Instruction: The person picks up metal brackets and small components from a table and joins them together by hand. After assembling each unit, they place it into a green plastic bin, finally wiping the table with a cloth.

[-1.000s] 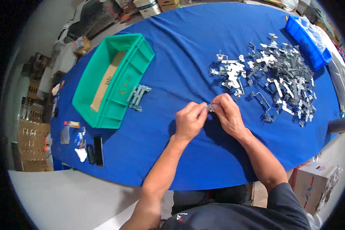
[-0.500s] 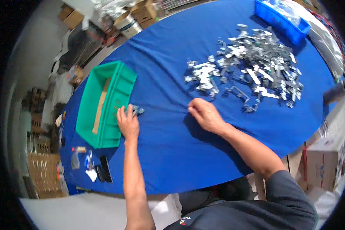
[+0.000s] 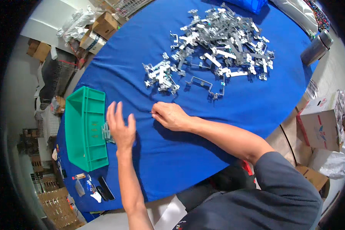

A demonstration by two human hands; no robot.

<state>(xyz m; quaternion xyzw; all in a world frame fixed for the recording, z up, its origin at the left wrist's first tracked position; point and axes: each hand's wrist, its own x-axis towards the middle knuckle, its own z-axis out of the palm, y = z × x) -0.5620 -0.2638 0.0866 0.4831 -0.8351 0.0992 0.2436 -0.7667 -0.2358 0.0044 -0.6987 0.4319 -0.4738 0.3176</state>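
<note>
My left hand hovers just right of the green plastic bin, fingers spread, nothing in its grasp. Between the hand and the bin's side wall lie a few small grey metal brackets, partly covered by the hand. My right hand is in the middle of the blue cloth, thumb and fingers pinched together. A tiny dark tip shows at the pinch, too small to name. Beyond it lies a small cluster of silver metal brackets, beside a large heap of similar brackets.
A blue plastic bin stands at the far edge and a steel flask at the right. Near left lie a black phone and small oddments. Cardboard boxes stand off the table on the right.
The whole view has shifted, so the heap sits further left in it. My left hand has come off the brackets by the green bin and opened. The hands are closer together.
</note>
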